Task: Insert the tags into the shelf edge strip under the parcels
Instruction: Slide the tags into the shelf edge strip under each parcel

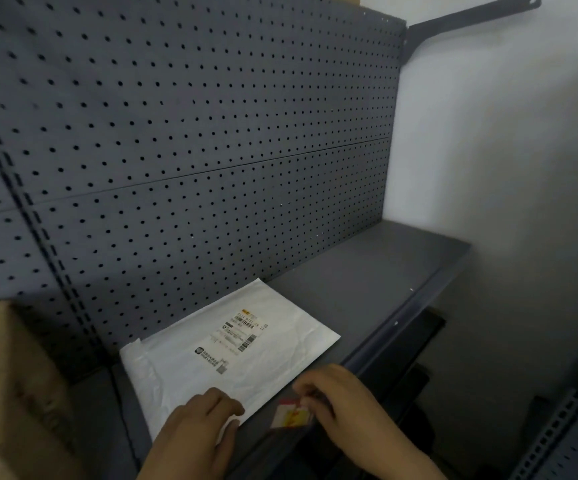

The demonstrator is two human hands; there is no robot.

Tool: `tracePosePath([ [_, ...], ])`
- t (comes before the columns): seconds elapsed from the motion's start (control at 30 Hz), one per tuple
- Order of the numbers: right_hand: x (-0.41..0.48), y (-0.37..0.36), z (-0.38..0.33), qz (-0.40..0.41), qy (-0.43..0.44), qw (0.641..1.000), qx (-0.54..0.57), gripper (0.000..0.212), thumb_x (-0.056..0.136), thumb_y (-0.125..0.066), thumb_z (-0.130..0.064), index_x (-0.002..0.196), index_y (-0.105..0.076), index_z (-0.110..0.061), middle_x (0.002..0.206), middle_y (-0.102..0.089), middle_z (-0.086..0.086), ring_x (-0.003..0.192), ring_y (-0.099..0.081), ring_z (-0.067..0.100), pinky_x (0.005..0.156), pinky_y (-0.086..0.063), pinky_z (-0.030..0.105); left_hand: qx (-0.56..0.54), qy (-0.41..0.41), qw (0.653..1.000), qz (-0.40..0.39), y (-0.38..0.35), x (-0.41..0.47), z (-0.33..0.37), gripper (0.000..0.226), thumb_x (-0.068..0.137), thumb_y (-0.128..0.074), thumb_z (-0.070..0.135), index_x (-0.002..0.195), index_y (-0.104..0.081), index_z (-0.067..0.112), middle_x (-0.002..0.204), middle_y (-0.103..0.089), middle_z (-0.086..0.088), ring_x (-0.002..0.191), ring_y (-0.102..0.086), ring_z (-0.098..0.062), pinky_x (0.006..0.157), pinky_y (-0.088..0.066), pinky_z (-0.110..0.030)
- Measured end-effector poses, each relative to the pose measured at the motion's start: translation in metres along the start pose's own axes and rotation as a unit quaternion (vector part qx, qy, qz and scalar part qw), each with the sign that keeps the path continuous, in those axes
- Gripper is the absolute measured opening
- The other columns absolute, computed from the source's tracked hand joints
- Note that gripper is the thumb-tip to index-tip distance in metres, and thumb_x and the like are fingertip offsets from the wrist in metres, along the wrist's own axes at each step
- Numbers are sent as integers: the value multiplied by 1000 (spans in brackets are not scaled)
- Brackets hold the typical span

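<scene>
A white mailer parcel (232,351) with a printed label lies flat on the grey shelf (367,271), close to its front edge. A small tag (289,415) with red, white and yellow print sits at the shelf edge strip (384,344), just in front of the parcel's near corner. My right hand (343,403) pinches the tag's right end with its fingertips. My left hand (204,427) rests with curled fingers on the parcel's near edge, left of the tag; whether it holds anything small is hidden.
A brown cardboard box (13,386) stands on the shelf at the left. A grey perforated back panel (194,133) rises behind. A white wall (505,150) closes the right side. Another grey shelf unit (564,438) shows at the lower right.
</scene>
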State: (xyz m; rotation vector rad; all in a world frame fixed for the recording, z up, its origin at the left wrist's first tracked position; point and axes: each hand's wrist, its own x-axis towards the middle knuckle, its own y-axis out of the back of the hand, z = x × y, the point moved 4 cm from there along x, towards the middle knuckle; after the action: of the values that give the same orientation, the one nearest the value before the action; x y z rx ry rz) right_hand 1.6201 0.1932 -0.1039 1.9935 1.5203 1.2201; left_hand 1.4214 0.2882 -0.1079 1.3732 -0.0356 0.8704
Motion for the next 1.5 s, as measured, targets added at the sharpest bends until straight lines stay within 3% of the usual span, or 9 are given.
tracePosePath([
  [0.07,0,-7,-4,-36,15,998,-42,31,91,-57,-23,121,-57,-34,111,-51,-26,106,-40,-7,94,-32,11,14,9,1000,-8,5,-9,3,14,77,-45,40,84,-57,43,83,-51,25,62,-51,5,52,-45,-17],
  [0.17,2,-13,-13,-27,48,996,-69,21,89,-59,-26,109,-65,-30,106,-62,-16,97,-35,-11,85,-32,12,23,26,999,-19,15,-21,7,18,77,-45,40,78,-63,40,82,-51,24,62,-48,8,52,-41,-11],
  [0.37,7,-2,-33,-11,-27,999,14,24,94,-55,-15,101,-59,-37,97,-61,-19,95,-51,-3,82,-39,10,23,30,999,6,46,-52,14,16,79,-46,36,79,-61,37,79,-54,18,61,-52,3,52,-43,-16],
  [0.47,9,-15,-67,-59,-16,998,23,34,97,-50,-14,100,-49,-48,102,-57,-20,99,-48,-7,82,-37,5,22,49,999,1,70,-73,10,16,79,-47,36,79,-62,37,80,-54,18,62,-52,4,52,-41,-14],
  [0.73,4,-91,-173,-118,68,989,48,22,98,-46,-15,105,-53,-35,102,-55,-15,96,-49,-4,79,-37,8,69,102,991,46,140,-171,-19,22,81,-47,33,73,-65,24,77,-59,8,62,-58,-9,58,-43,-21],
  [0.93,-16,-136,-244,-117,118,984,67,21,96,-48,-8,107,-59,-21,103,-50,-10,95,-50,-2,81,-40,11,47,162,985,23,174,-250,-32,17,86,-45,30,84,-61,26,87,-57,6,72,-58,-14,59,-47,-26],
  [1.1,-30,-159,-277,-141,142,975,95,22,96,-45,-12,110,-59,-22,102,-52,-7,94,-52,2,80,-43,15,63,211,975,23,189,-290,-25,18,86,-43,30,88,-61,30,88,-54,12,75,-54,-8,61,-45,-24],
  [1.23,-34,-176,-284,-175,149,968,106,27,95,-49,-7,111,-58,-27,102,-50,-17,96,-51,0,80,-44,17,129,225,966,26,195,-302,-10,21,79,-44,25,86,-63,26,89,-54,9,78,-50,-13,65,-29,-21],
  [1.5,-36,-183,-284,-172,183,961,118,26,91,-55,-3,107,-60,-24,99,-54,-13,93,-54,6,75,-47,23,140,292,946,0,165,-314,-4,36,81,-40,23,108,-63,27,94,-56,6,83,-54,-16,70,-41,-26],
])
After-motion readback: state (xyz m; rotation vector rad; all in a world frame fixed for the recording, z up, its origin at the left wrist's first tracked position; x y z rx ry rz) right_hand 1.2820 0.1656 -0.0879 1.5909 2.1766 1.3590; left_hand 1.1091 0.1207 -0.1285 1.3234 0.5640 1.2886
